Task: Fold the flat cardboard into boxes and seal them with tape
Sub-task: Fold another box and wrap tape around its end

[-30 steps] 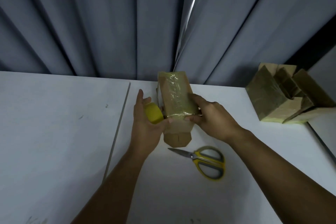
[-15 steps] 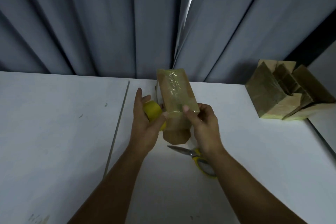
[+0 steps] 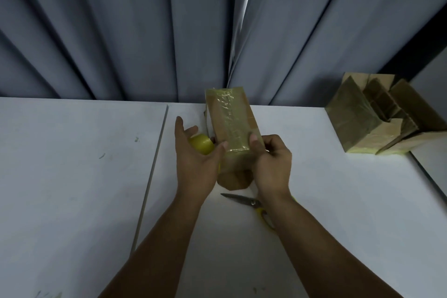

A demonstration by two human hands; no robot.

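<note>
A person holds a tape-wrapped cardboard box (image 3: 231,126) tilted over a white desk (image 3: 72,176), its lower end close to the surface. The right hand (image 3: 273,164) grips the box's right edge, fingers curled behind it and thumb pressed on the taped face. The left hand (image 3: 194,167) cradles a yellow tape roll (image 3: 200,144) in the crook of its thumb (the other fingers reach out nearly straight), thumb tip against the box. Scissors (image 3: 251,203) lie just below, partly under the right wrist. Taped boxes (image 3: 358,123) stand at the desk's far right.

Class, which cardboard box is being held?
The tape-covered box at centre, pinched by the right hand, steadied by the left hand; other boxes sit apart at the table's right.
</note>
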